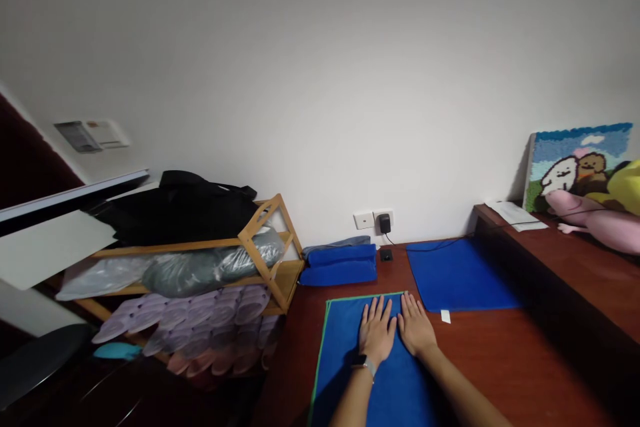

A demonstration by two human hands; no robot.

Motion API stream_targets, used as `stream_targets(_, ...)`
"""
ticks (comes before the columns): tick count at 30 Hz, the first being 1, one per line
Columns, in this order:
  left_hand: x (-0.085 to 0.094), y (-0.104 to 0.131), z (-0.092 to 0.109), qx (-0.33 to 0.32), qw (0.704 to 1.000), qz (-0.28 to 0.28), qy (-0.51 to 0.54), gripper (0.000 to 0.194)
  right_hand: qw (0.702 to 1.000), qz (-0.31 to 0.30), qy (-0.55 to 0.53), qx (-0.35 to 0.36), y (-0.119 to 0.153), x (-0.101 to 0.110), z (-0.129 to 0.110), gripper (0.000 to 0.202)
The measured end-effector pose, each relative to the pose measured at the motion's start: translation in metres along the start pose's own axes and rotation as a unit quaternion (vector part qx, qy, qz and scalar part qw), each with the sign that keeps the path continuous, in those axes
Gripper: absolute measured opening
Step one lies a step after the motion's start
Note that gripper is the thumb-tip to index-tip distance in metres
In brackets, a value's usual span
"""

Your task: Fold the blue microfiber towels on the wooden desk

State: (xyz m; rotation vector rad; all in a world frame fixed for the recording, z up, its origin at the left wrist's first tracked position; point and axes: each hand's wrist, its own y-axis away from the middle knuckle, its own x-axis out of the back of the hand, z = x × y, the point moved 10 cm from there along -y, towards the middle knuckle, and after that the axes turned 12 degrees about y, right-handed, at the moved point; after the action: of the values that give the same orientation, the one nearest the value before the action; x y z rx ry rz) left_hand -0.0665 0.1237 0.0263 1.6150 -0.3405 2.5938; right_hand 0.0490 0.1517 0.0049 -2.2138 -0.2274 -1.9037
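Left hand (377, 333) and right hand (414, 327) pressed flat, palms down and fingers spread, side by side on the far end of a blue towel (345, 380) with a green edge, gripping nothing; dark band on the left wrist. Towel spread on a reddish-brown tabletop (480, 360), running from the hands back toward the near edge of the view. Just beyond the right hand, a second blue cloth (460, 273) laid flat with a small white tag at its near corner. Farther left, against the wall, a folded stack of blue towels (340, 263). Between stack and flat cloth, a white wall socket (373, 219) with a black plug and cord. At far left, a wooden rack (265, 240) loaded with a black bag (175, 207) on top, plastic-wrapped grey bundles on the middle shelf and rows of pale purple slippers (200, 320) below. At right, on a raised ledge, a cartoon rug picture (575, 160) leaning on the wall, beside a pink plush toy (595, 217) and white papers (513, 213)
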Motion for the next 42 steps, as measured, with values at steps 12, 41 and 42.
stream_targets(12,-0.010,-0.020,0.005,-0.005,1.000,0.004,-0.003,0.058,1.000,-0.028,-0.010,-0.009,-0.003,0.006,-0.001,0.068)
stream_targets(41,0.105,0.033,-0.111,0.104,0.984,0.075,-0.122,0.064,0.997,-0.061,0.038,-0.041,-0.013,0.002,-0.004,0.068)
stream_targets(42,0.099,0.030,-0.092,0.078,0.988,0.079,-0.110,0.063,0.997,-0.052,0.033,-0.040,-0.008,0.004,-0.006,0.067)
